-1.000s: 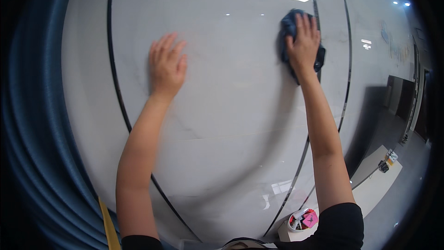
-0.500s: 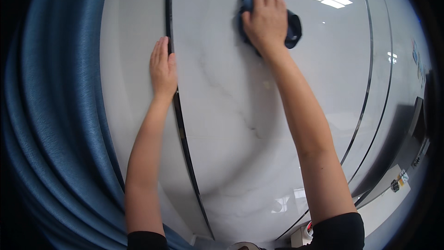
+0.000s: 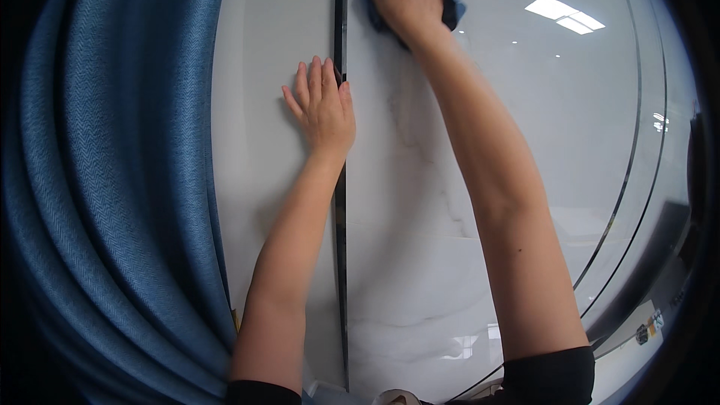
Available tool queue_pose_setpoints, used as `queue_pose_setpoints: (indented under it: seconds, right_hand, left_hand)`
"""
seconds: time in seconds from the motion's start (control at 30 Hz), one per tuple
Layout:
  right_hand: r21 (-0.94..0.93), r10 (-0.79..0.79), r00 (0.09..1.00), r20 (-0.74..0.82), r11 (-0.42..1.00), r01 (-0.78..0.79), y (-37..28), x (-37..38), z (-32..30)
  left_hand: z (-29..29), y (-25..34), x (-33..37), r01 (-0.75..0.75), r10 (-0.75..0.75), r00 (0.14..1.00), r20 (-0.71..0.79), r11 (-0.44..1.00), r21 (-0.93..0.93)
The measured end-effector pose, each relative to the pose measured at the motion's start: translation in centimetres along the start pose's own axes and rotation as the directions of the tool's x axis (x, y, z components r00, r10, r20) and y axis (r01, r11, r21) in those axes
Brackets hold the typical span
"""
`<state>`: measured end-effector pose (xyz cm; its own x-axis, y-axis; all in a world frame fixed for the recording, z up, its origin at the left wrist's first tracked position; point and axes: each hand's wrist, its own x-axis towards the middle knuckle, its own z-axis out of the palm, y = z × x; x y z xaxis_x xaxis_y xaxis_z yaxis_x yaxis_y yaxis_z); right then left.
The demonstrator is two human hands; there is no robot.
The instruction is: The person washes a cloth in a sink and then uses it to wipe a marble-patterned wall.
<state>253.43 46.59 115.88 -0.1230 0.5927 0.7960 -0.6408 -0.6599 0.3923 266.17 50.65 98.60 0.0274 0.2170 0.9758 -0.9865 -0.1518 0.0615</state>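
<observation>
Pressed on a dark blue cloth [image 3: 454, 9], my right hand [image 3: 409, 1] is high on a glossy white marbled wall panel [image 3: 525, 142]. The cloth is bunched and shows on both sides of the hand; the palm hides its middle. My left hand [image 3: 324, 109] lies with fingers spread on the plain pale wall [image 3: 281, 22], its thumb side over the dark trim strip [image 3: 340, 217] that borders the marbled panel. Nothing is in that hand.
Blue curtains [image 3: 112, 142] hang in folds along the left. Thin dark lines divide the panel at the right, where a ceiling light is reflected [image 3: 562, 13]. A dark screen [image 3: 645, 277] and a white shelf [image 3: 637, 360] with small items are at lower right.
The view has shifted left. My right hand has moved the cloth up and left, closer to the trim strip. The fingers of my left hand have spread apart.
</observation>
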Motion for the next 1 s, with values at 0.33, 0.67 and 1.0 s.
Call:
queue_pose_setpoints:
  seconds: [0.33,0.67,1.0]
  right_hand:
    - [0.151,-0.144,0.957,0.253,0.983,0.108,-4.9,-3.4,0.4]
    - [0.620,-0.500,0.682,0.534,0.780,0.086,-0.9,-10.9,-12.5]
    - [-0.005,0.016,0.896,0.443,1.000,-0.015,11.1,-7.8,-17.9]
  left_hand:
    - [-0.5,0.3,-0.7,-0.003,0.004,1.000,-0.014,0.998,0.059]
    - [-0.7,-0.1,0.6,0.026,-0.024,0.992,-0.123,1.000,0.015]
    - [-1.1,6.8,5.4,-0.204,0.203,0.979,-0.012,0.975,-0.089]
